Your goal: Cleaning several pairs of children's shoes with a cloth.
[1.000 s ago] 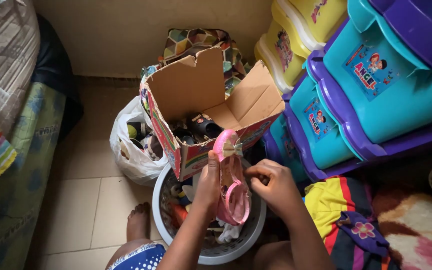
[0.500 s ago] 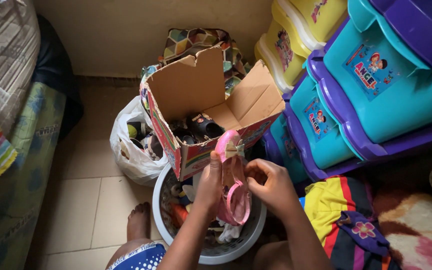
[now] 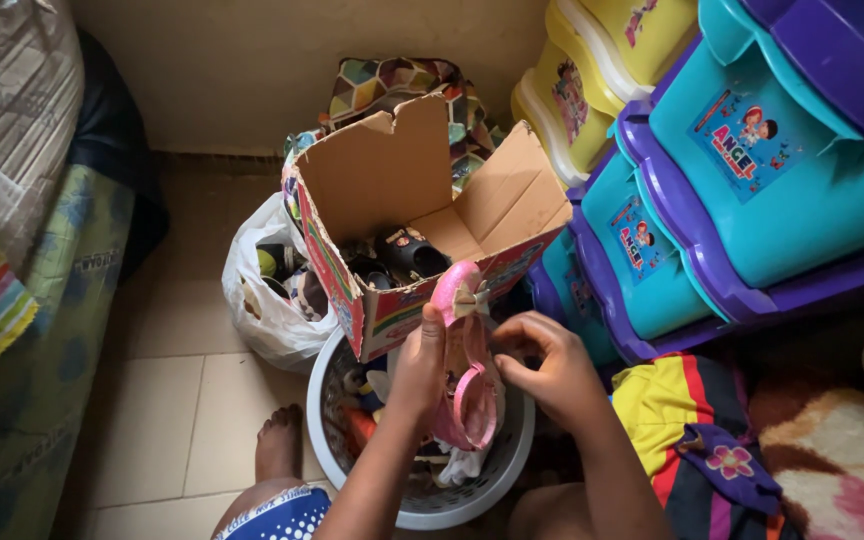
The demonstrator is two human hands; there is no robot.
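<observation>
Between both hands, pink sandal (image 3: 464,375) is gripped: left hand (image 3: 418,372) at sole edge, right hand (image 3: 549,372) pinching strap; judged light, flexible, non-fragile.

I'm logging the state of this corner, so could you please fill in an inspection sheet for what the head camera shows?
Surface: tiled floor, pale.
Job's things: pink child's sandal with a bow, held over the round grey basket of small items.
Clutter: open cardboard box holding dark shoes; white plastic bag of shoes beside it.
Grippers: left hand grips the sandal's side; right hand pinches at its strap.
Cables: nothing seen.
Surroundings: stacked teal and purple plastic bins and yellow bins on the right; bedding on the left; colourful clothes by the right arm; a bare foot.
</observation>
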